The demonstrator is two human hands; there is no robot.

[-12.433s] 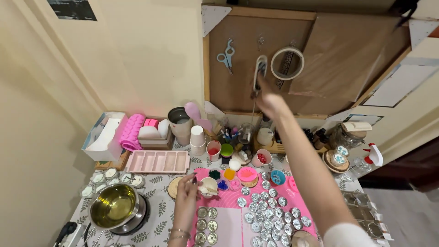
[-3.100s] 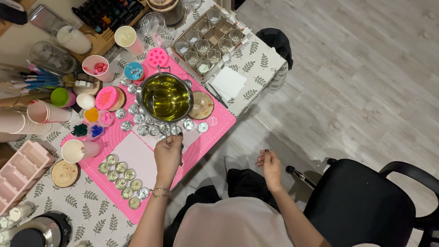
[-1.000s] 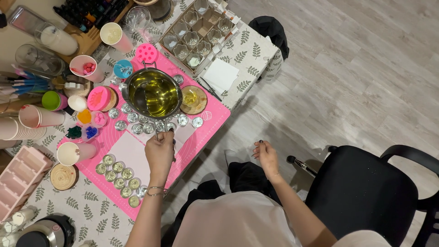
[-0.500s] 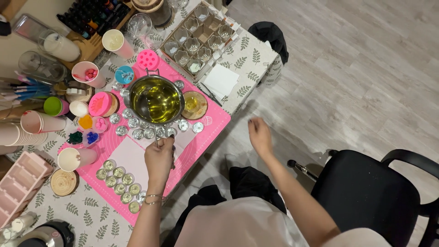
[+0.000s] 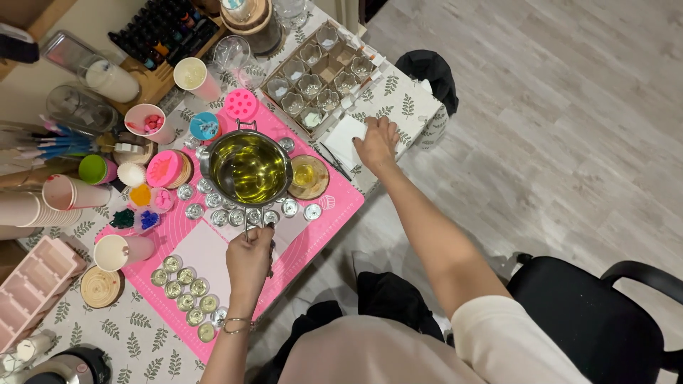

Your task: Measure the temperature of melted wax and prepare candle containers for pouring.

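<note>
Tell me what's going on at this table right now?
A person sits at a craft table. Their left hand grips the handle of a metal pot of yellow liquid, on a pink mat among small round metal cups. Their right hand rests flat on a white paper near the table's edge.

Around my one metal pot (image 5: 250, 168) of yellow liquid I count things. Below it to the left, nine small filled tins (image 5: 186, 289) sit on the one pink mat (image 5: 313, 235). Up to the right, the cardboard tray (image 5: 321, 67) holds about eight glass jars (image 5: 311, 85).
</note>
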